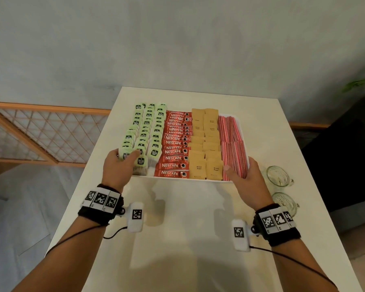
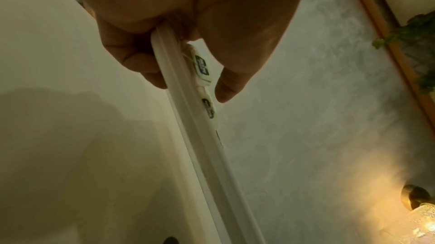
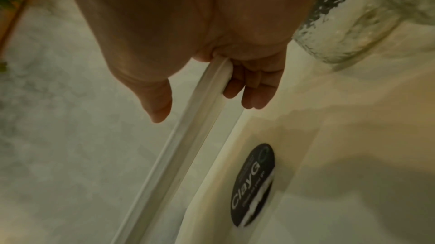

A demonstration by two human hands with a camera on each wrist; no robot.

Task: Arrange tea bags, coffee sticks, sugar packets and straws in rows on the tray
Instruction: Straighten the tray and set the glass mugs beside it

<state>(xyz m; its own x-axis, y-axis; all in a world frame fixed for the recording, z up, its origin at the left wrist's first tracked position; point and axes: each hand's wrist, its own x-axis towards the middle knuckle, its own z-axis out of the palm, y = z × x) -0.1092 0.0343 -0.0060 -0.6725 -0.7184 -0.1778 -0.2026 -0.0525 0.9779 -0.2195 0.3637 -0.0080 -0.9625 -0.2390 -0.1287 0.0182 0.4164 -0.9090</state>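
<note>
1. One white table (image 1: 198, 218) under a grey wall (image 1: 177, 39). A wooden lattice panel (image 1: 40, 131) stands far left; green leaves (image 1: 360, 84) show at the far right edge.
2. White tray (image 1: 241, 127) sits on the far half of the table, filled in four bands running away from the viewer.
3. Bands, left to right: green-tagged tea bags (image 1: 145, 131), three columns; red coffee sticks (image 1: 176, 144), stacked crosswise; brown sugar packets (image 1: 207, 144), two columns; red-and-white striped straws (image 1: 233, 144), lying lengthwise.
4. Two clear glass mugs (image 1: 279, 177) stand on the table just right of the tray's near corner, one nearer than the other.
5. Left hand (image 1: 116, 167) grips the tray's near-left side. Thumb lies over the nearest tea bags; in the left wrist view the fingers (image 2: 141, 62) curl under the rim (image 2: 200, 136), thumb above, tea bag tags (image 2: 202, 65) between thumb and rim.
6. Right hand (image 1: 247, 175) grips the tray's near-right side. Thumb rests on the straws; in the right wrist view the fingers (image 3: 256, 88) wrap beneath the rim (image 3: 188, 136), thumb on the upper side.
7. Tray underside in the right wrist view carries a dark oval sticker (image 3: 253, 183). Whether the tray is raised off the table, cannot tell.
8. Both wrists wear black bands with square-patterned markers and a small white camera unit, cables trailing back along the forearms.
</note>
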